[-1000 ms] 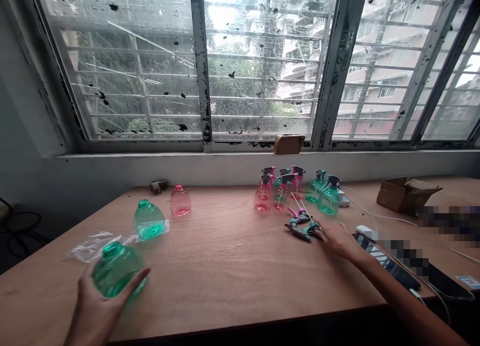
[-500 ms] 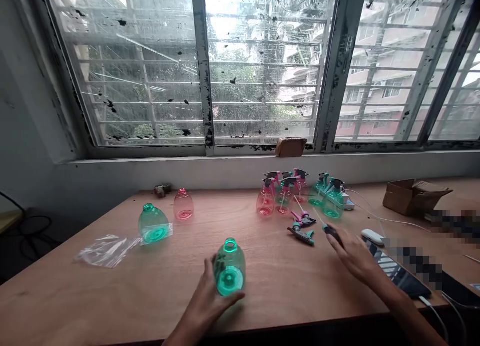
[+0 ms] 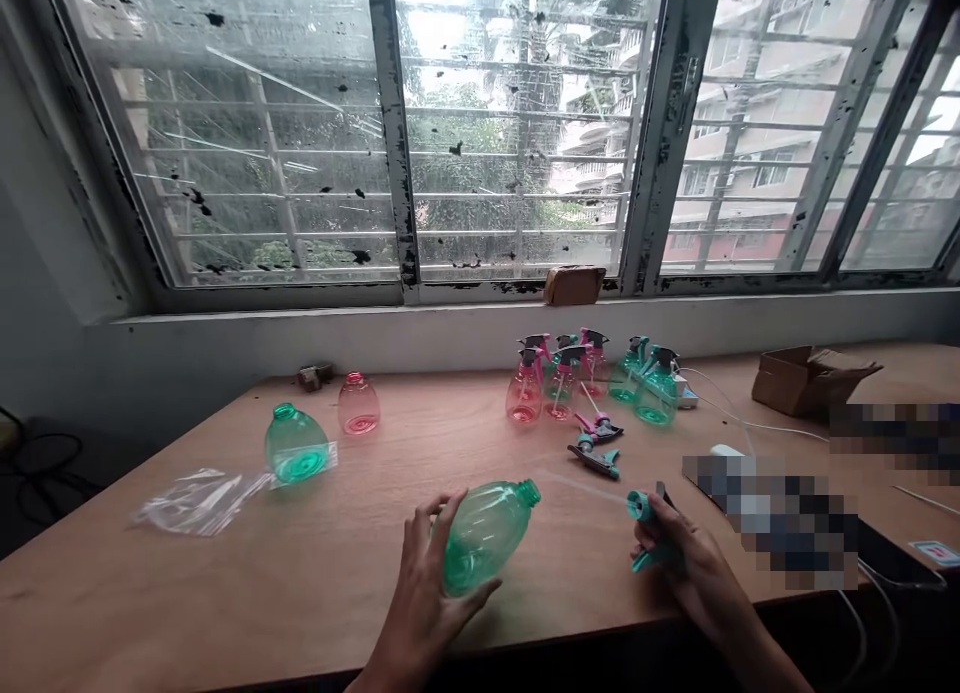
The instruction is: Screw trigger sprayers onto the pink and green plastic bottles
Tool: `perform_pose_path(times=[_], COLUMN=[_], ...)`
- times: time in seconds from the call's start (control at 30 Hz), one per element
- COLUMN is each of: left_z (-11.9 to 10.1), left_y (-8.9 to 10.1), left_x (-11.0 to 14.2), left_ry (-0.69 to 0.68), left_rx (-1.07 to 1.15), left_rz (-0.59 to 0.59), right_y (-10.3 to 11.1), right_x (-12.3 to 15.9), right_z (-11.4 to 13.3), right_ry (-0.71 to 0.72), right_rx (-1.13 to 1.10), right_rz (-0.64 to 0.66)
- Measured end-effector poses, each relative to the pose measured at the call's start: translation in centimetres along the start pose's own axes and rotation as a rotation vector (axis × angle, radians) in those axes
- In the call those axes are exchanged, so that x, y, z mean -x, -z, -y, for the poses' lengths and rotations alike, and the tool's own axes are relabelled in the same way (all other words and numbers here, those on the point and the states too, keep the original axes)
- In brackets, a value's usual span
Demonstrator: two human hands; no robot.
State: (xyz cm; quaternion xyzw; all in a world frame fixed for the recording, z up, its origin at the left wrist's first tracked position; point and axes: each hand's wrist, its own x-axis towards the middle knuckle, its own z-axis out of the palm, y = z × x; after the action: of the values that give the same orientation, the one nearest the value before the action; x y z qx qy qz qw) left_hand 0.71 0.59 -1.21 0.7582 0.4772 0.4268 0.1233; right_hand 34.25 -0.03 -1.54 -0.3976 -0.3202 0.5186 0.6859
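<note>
My left hand (image 3: 435, 563) is closed around a green see-through bottle (image 3: 487, 533), which tilts with its open neck toward the right. In my right hand (image 3: 686, 563) is a teal and black spray trigger head (image 3: 639, 506); its thin clear tube points left toward the bottle's neck, apart from it. Two more spray trigger heads lie on the table beyond my hands: a teal and black one (image 3: 596, 460) and a pink and black one (image 3: 600, 429). At the left stand an open green bottle (image 3: 296, 448) and an open pink bottle (image 3: 359, 408).
Several assembled spray bottles (image 3: 523, 398) in pink and green stand near the wall. A clear plastic bag (image 3: 202, 503) lies at the left. An open cardboard box (image 3: 795, 383), white cables and blurred-out items occupy the right side of the wooden table (image 3: 300, 603).
My right hand has lifted the spray trigger head off the table and drawn it nearer, tube turned left. My left hand has tilted the green bottle from upright toward the right.
</note>
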Motion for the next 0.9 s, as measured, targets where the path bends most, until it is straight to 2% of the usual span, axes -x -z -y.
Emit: perform_pose_path(times=[0.13,0.4,0.63,0.9], left_z=[0.2,0.0,0.7,-0.5], left_y=[0.0,0.1,-0.4,0.5], left_x=[0.0,0.3,0.1,0.1], left_ry=[0.028,-0.023,0.006,-0.088], left_rx=[-0.011,-0.024,-0.011,-0.013], left_rz=[-0.018,0.069,-0.005,0.104], right_y=[0.3,-0.1,0.3,-0.3], right_x=[-0.2,0.1,-0.2,0.1], right_z=[0.3,-0.5,0.3,-0.8], right_ry=[-0.011,-0.029,-0.017,-0.056], right_rx=[-0.008,0.018,-0.001,0.13], right_rz=[0.013,0.034,0.035,0.102])
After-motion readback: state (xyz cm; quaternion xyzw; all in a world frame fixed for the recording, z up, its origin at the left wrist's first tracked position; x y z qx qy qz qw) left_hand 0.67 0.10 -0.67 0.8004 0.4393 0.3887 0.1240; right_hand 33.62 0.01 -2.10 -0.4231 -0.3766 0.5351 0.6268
